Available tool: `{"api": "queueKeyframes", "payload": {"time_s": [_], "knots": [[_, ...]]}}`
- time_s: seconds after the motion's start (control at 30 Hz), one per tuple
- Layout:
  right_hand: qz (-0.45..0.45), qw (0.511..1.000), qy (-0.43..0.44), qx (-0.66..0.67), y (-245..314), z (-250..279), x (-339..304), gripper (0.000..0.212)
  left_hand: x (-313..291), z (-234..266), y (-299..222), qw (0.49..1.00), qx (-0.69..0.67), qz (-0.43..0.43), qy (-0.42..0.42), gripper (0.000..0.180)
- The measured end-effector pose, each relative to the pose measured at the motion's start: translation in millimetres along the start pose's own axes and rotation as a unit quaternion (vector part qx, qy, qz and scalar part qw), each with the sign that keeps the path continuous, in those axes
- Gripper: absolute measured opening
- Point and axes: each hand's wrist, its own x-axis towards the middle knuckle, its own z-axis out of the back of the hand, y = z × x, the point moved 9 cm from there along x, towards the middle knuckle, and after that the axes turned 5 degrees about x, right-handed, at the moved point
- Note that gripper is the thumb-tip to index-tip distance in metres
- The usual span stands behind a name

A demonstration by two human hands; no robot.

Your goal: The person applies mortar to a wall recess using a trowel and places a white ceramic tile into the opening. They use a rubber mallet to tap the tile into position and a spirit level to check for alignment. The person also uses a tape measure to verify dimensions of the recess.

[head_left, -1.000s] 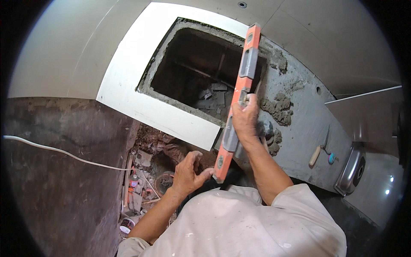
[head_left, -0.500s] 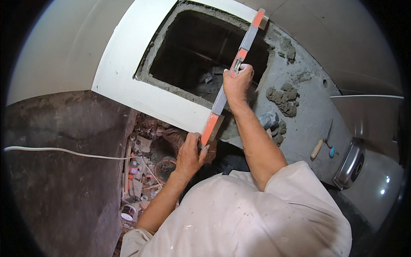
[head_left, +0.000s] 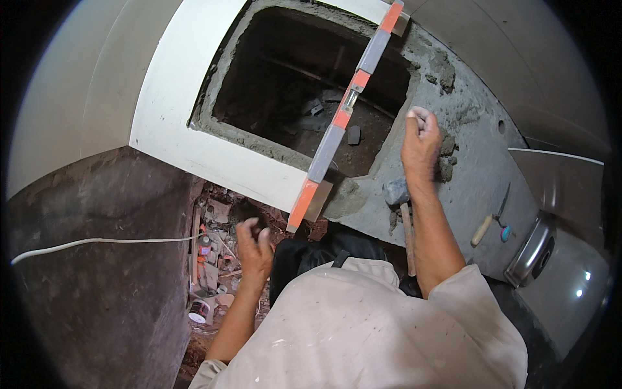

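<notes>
An orange-and-grey spirit level lies slantwise across the square opening, its near end past the edge of the white slab. Neither hand touches it. My left hand is raised to the left of the level's near end, fingers spread and holding nothing. Over the grey mortar bed hovers my right hand, its fingers curled in with nothing visible in them. By my right forearm is a mallet with a dark head and wooden handle, partly behind the arm.
A trowel with a pale handle lies on the mortar, beside a metal burner unit. Lumps of wet mortar sit near my right hand. A white cable runs above rubble at left, where a small can stands.
Both hands have let go of the spirit level. My right hand moved right over the mortar; my left drew back to the left. The level stays lying across the opening.
</notes>
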Motion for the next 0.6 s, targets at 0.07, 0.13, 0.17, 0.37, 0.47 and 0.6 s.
{"api": "queueKeyframes", "payload": {"time_s": [0.07, 0.13, 0.17, 0.37, 0.47, 0.6], "knots": [[-0.022, 0.999, 0.022, -0.037, -13, 14, 12, 0.024, -23, 10, 53, 0.995, 0.066, 0.068, 0.018, 0.019], [-0.015, 0.999, 0.010, -0.033, -21, 24, 25, 0.020, -61, 15, 104, 0.984, 0.046, 0.167, 0.035, 0.016], [-0.020, 0.999, 0.016, -0.034, -27, 27, 31, 0.019, -83, 16, 128, 0.970, -0.004, 0.238, 0.037, 0.017], [-0.037, 0.998, 0.042, -0.007, -54, 30, 57, 0.015, -190, 41, 137, 0.860, 0.191, 0.442, 0.167, 0.025], [-0.046, 0.997, 0.056, 0.020, -61, 27, 62, 0.015, -203, 37, 103, 0.832, 0.166, 0.497, 0.183, 0.028], [-0.076, 0.993, 0.076, 0.043, -67, 23, 66, 0.015, -206, 17, 70, 0.782, 0.159, 0.550, 0.246, 0.037]]}}
